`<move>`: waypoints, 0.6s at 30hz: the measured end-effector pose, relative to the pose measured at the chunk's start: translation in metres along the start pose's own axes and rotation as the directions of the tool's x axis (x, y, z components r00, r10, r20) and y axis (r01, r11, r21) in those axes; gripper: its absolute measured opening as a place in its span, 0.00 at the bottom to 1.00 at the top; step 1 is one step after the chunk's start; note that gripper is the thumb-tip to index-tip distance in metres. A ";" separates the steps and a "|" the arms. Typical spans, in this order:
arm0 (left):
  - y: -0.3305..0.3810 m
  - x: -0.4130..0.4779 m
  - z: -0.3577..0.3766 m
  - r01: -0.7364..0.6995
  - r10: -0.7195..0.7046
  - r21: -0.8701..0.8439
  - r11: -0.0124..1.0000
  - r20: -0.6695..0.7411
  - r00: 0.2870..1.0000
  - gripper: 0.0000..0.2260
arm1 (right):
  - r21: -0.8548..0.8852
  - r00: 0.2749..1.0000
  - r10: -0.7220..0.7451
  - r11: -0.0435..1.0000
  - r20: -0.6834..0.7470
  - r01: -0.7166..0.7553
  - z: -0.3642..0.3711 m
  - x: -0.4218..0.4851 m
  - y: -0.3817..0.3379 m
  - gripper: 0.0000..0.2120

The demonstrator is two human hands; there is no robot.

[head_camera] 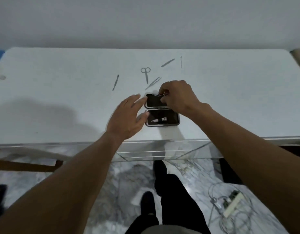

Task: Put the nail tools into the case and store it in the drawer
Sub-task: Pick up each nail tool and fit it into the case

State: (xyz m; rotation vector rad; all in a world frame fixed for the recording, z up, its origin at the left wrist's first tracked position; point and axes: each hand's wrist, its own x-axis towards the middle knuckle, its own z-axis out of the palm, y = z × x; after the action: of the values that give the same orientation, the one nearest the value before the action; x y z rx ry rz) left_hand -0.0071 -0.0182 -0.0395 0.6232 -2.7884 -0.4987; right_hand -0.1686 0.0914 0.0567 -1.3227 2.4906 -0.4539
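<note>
Both my arms reached forward over the near edge of the tabletop (44, 102). My left hand (127, 117) was spread flat and released, fingers extended, its fingertips touching the left side of the open case (162, 110) and its thumb beside the near half. My right hand (178, 97) was bent down at the wrist over the far half of the case, thumb and fingers pinched on a small metal tool (160, 95) at the far edge; which tool it was I could not tell.

The case lay open near the front edge, two dark, rounded halves with silvery rims, hinged in the middle. A clipper (159, 120) lay in the near half.

Beyond the case, loose on the tabletop, lay tweezers (153, 83) just past my right hand, scissors (145, 74), a slim pusher (115, 82) to the left, a file (167, 62) and a thin pick (181, 62) farther back. All looked like grey metal.

The tabletop was plain white, and below its front edge sat a mirrored drawer (162, 152).
</note>
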 end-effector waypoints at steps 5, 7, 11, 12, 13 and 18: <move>0.002 0.000 0.000 0.014 -0.014 -0.017 1.000 -0.003 1.000 0.25 | -0.014 0.998 0.054 0.998 0.019 -0.054 0.008 -0.043 0.017 0.10; 0.001 0.000 0.000 0.014 -0.014 -0.012 1.000 -0.005 1.000 0.25 | -0.049 0.998 0.063 0.997 0.026 -0.062 0.009 -0.050 0.024 0.10; 0.001 -0.001 0.001 0.013 -0.013 -0.012 1.000 -0.007 1.000 0.25 | -0.120 0.999 0.040 0.992 -0.007 -0.040 0.012 -0.053 0.030 0.12; 0.000 -0.001 0.002 0.015 -0.015 -0.014 1.000 -0.007 1.000 0.25 | -0.130 1.000 0.022 0.991 -0.015 -0.024 0.013 -0.053 0.030 0.12; 0.000 -0.001 0.002 0.019 -0.019 -0.016 1.000 -0.005 1.000 0.25 | -0.137 1.000 0.005 0.991 -0.015 -0.007 0.014 -0.053 0.030 0.12; -0.001 0.000 0.001 0.021 -0.021 -0.025 0.999 0.001 1.000 0.25 | -0.169 1.000 -0.023 0.985 -0.008 0.021 0.021 -0.051 0.027 0.09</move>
State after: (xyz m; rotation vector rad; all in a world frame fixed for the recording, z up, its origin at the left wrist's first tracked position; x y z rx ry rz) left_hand -0.0068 -0.0186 -0.0407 0.6481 -2.7742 -0.5373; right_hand -0.1527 0.1453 0.0320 -1.4145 2.5735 -0.2586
